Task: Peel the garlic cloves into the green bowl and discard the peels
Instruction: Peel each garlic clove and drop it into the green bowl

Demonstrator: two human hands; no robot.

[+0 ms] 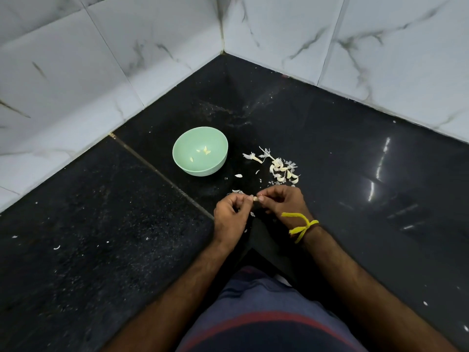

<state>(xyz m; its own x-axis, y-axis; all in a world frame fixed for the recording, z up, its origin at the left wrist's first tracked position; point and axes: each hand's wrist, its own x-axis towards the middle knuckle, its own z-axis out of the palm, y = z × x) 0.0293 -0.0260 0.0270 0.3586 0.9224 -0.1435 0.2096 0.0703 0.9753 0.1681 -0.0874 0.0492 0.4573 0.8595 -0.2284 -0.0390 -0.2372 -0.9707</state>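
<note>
Glossy black stone counter (pixel 355 153), marbled tiles (pixel 406 59)

open black counter (pixel 88 250) left, green bowl (pixel 200 151) and garlic pile (pixel 281 170) ahead, walls (pixel 127 47) seemingly close

My forearms reach forward from below and converge, bringing my left hand (pixel 232 214) and right hand (pixel 284 199) together fingertip to fingertip. Both are curled, thumb and forefinger of each pinching the same small garlic clove (pixel 255 198) between them, the other fingers tucked under. A yellow thread (pixel 302 226) is knotted round my right wrist.
</note>
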